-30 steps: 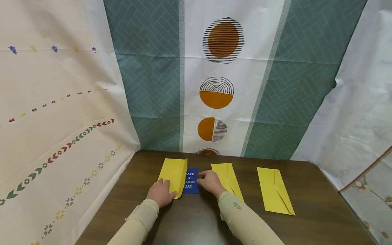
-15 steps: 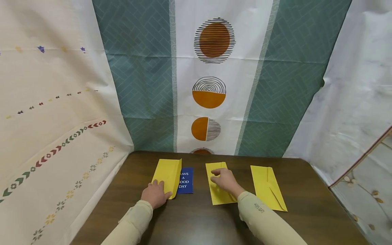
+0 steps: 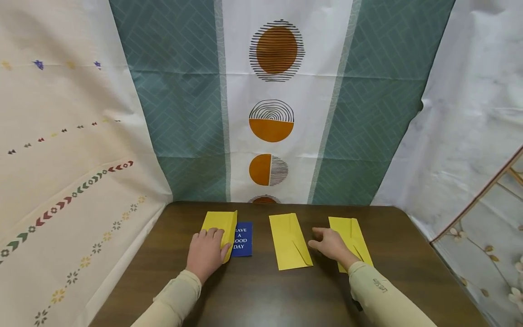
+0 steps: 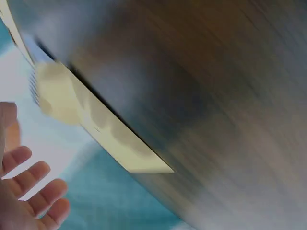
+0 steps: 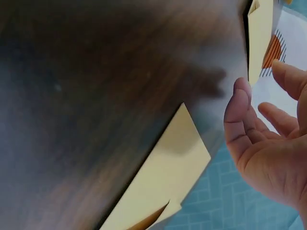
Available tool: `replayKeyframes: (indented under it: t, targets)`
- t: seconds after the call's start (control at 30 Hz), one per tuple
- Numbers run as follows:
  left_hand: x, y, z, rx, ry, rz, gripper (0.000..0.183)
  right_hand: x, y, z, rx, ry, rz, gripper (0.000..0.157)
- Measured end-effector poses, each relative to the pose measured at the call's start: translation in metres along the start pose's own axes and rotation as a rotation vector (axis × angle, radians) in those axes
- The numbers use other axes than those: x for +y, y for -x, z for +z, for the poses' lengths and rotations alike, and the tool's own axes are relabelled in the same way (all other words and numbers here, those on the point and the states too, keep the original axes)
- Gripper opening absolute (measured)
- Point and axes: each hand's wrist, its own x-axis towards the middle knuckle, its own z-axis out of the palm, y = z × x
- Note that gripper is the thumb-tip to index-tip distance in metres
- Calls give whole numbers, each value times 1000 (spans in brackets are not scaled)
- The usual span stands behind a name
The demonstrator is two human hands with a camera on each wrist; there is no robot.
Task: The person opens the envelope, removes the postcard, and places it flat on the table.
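Note:
My left hand (image 3: 205,251) is over the near left part of a yellow envelope (image 3: 219,220). Its loosely bent fingers show apart from the yellow paper (image 4: 110,127) in the left wrist view. A blue card (image 3: 244,238) printed with white words, "DAY" the clearest, lies at that envelope's right side. The envelope's edge hides the card's left part; whether the card is inside or under cannot be told. Between a middle yellow envelope (image 3: 288,240) and a right yellow envelope (image 3: 344,225) is my right hand (image 3: 332,245), holding nothing, fingers loosely bent above the table.
The dark wooden table (image 3: 265,295) has rounded far corners. Behind it hangs a green and white cloth (image 3: 184,113) with orange circles. Pale patterned cloths hang at the left (image 3: 61,136) and right (image 3: 461,136).
My right hand has left the blue card and passed rightward over the middle envelope to the right one's side. My left hand has shifted slightly over the left envelope. The view has turned right.

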Motion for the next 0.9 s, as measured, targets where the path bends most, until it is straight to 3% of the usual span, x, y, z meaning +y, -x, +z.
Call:
replayKeyframes:
  t: [0.17,0.37,0.67,0.9]
  targets:
    - [36,3,-2,-14,49,132,58,-5,-2,8,-16,22,-8,69]
    - [64,5,7,-62,54,204,62,-15,-5,20,6,75,-1,67]
    - [74,10,10,-138,31,218,65,-35,-11,39,15,202,-14,68]
    - [77,13,14,-169,15,244,64,-55,-13,65,23,266,-30,65]
